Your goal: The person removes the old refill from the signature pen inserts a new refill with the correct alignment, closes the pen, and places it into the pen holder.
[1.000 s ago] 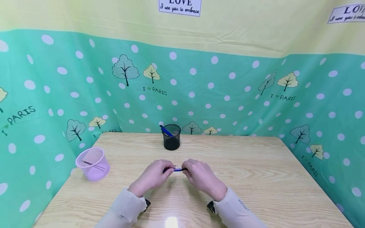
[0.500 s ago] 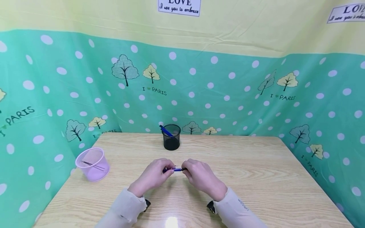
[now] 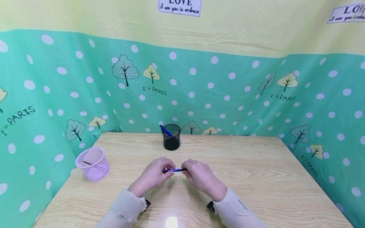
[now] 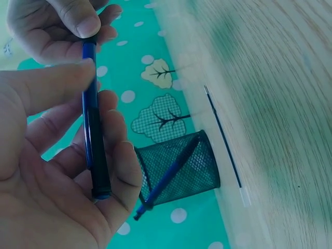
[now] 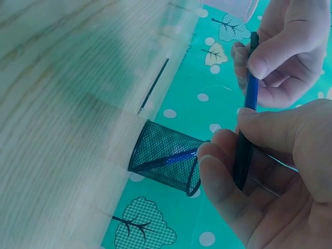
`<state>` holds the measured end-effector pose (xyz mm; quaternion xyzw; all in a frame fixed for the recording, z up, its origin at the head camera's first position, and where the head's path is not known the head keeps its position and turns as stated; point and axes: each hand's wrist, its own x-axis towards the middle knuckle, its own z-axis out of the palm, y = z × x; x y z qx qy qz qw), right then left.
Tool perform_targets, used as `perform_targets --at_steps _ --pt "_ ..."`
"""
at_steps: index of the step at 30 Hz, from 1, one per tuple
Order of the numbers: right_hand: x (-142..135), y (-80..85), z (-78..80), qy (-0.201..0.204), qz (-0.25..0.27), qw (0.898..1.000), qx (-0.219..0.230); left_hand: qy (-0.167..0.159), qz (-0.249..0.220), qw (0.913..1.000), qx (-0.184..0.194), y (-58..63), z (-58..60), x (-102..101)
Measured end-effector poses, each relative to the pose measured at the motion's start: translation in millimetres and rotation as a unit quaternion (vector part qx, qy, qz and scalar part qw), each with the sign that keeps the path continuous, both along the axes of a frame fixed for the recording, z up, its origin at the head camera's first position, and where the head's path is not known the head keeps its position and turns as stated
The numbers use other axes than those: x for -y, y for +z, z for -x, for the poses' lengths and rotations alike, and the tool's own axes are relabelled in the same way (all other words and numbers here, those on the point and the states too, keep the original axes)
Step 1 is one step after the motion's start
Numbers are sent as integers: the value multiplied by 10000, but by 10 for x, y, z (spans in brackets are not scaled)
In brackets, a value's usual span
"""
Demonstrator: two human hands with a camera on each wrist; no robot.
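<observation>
A blue pen with black ends (image 3: 176, 170) is held level between both hands over the middle of the table. My left hand (image 3: 156, 172) pinches its blue barrel between thumb and fingers, and the pen's clip end (image 4: 99, 155) lies along the curled fingers in the left wrist view. At the other, black end, my right hand (image 3: 201, 175) grips with thumb and fingertips. Beyond the hands, a thin dark pen refill (image 4: 223, 135) with a pale end lies on the table, mostly hidden by the hands in the head view.
A black mesh pen cup (image 3: 171, 144) with a blue pen (image 3: 166, 130) leaning in it stands at the back of the wooden table (image 3: 242, 164). On the left is a lilac bin (image 3: 98, 173) with thin dark sticks inside. A patterned curtain (image 3: 222, 82) surrounds the table.
My left fingers have lifted slightly and shifted on the barrel, so more of the pen's left part shows. The right hand stays nearly still.
</observation>
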<state>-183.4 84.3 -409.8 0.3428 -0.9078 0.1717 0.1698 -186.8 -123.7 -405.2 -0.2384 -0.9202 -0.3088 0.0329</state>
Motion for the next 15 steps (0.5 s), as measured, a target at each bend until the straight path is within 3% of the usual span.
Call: perform_targets --at_steps 9,15 --pt "-4 -3 -3 5 16 10000 -43 -88 -65 9999 -53 -11 10 10" --pt "-1 13 -13 2 11 10000 36 -253 -5 9996 120 -27 31 14"
